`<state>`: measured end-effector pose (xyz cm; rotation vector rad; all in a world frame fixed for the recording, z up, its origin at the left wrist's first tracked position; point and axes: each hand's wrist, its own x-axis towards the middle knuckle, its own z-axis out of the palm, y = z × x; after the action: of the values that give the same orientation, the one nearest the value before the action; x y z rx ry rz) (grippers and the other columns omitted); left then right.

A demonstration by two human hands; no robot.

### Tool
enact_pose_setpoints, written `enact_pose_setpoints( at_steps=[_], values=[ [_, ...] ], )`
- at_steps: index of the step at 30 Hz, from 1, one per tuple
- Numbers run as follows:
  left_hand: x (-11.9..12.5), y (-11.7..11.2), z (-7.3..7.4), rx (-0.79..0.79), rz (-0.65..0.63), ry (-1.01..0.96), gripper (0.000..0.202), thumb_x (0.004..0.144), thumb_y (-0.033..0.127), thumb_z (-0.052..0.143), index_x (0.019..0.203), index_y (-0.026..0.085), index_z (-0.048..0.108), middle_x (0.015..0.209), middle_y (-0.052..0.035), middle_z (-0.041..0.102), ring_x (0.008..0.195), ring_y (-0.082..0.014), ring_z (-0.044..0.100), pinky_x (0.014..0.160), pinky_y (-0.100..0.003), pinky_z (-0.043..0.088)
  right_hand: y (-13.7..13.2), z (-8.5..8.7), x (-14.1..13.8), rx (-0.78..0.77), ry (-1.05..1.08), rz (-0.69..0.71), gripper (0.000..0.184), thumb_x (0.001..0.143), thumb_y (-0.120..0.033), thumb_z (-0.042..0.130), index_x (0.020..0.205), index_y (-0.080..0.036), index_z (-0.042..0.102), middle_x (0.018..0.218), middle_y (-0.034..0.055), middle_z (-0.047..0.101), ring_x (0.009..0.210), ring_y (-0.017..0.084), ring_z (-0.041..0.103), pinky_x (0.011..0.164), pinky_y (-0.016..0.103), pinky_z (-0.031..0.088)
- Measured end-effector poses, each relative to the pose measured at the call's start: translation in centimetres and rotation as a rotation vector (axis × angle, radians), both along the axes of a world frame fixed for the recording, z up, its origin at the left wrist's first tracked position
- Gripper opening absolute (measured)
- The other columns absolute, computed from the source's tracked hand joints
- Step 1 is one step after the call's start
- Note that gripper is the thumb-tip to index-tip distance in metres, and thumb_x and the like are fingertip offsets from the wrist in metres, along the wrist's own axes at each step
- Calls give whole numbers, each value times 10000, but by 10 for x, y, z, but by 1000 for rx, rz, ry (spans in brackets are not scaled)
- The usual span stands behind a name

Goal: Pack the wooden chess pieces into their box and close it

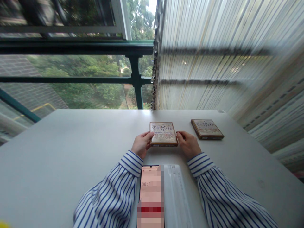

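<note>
A flat, square Chinese chess box (163,134) with a brown edge and printed lid lies between my hands, near the middle of the white table. My left hand (142,144) is closed on its left side, the thumb over the lid's edge and the fingers partly hidden. At the opposite side, my right hand (188,144) has its thumb and curled index finger pinched at the box's right edge. A second, similar chess box (207,129) lies a little apart to the right, touched by neither hand.
A phone (151,193) with a partly blurred timer screen lies at the near side, between my striped sleeves. Beside it is a pale, flat case (177,196). Beyond the white table (71,158) stand a green railing (95,80) and a string curtain (201,63).
</note>
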<state>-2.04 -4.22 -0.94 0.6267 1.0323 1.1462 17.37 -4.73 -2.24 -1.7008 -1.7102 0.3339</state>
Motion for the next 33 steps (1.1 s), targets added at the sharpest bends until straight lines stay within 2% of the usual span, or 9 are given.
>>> enact_pose_setpoints(
  at_steps=[10,20,28,33],
  values=[
    [-1,0,-2,10,-12,-15,173,717,173,617,871,95,632,682,-50,663,538,-93,602,455,-153,452,7,-5,3,-100,453,46,302,775,-349,463,906,-131,625,777,59,665,628,142,601,588,260,465],
    [-1,0,-3,18,-39,-24,195,728,171,608,904,89,624,729,-70,672,568,-102,613,474,-160,467,7,-1,0,-195,711,52,367,713,-406,569,944,-125,621,747,58,659,608,130,580,456,208,412],
    [-2,0,-4,-1,-45,-43,237,718,171,623,936,80,613,749,-78,671,591,-110,622,482,-168,476,6,-3,1,-289,926,73,336,708,-363,610,971,-155,592,794,55,655,643,134,604,503,220,471],
    [-4,0,-8,7,-77,-78,242,716,167,623,943,85,613,787,-87,675,603,-116,625,518,-191,499,4,0,0,-309,969,69,312,703,-335,624,957,-157,590,801,58,659,632,127,605,527,223,480]
  ],
)
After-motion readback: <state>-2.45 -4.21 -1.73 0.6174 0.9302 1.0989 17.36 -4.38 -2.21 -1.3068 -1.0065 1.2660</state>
